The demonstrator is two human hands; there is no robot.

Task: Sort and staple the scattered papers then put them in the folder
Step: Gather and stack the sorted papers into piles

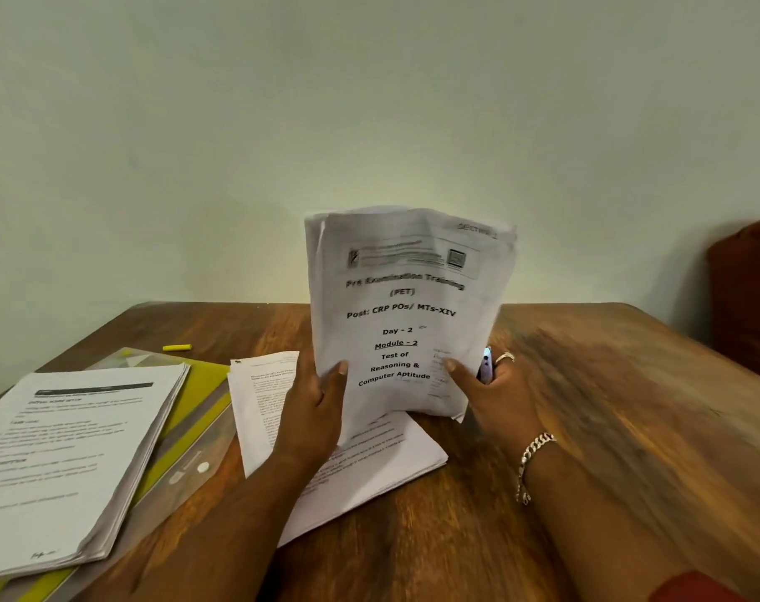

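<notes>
From the head view, the yellow folder [196, 401] lies flat at the left of the table [608, 406], its clear flap with a white snap button turned toward you. Nothing can be seen inside it; a thick stack of printed pages [70, 462] sits on top of it instead, covering most of its left part.

You hold a sheaf of papers [406, 310] upright over the middle of the table, long axis vertical, its bottom edge down on or just above a second flat pile of sheets [369, 471]. The cover faces you and reads "Pre Examination Training (PET)", "Day - 2", "Module - 2". The top corners curl and the sheets look worn and slightly uneven.

Your left hand [313, 410] pinches the sheaf's lower left edge, thumb on the front. Your right hand [495, 393] clasps the lower right edge the same way, and a small object, possibly a stapler [485, 367], is tucked in that grip behind the paper. A yellow cap-like piece [177, 348] lies beyond the folder.
</notes>
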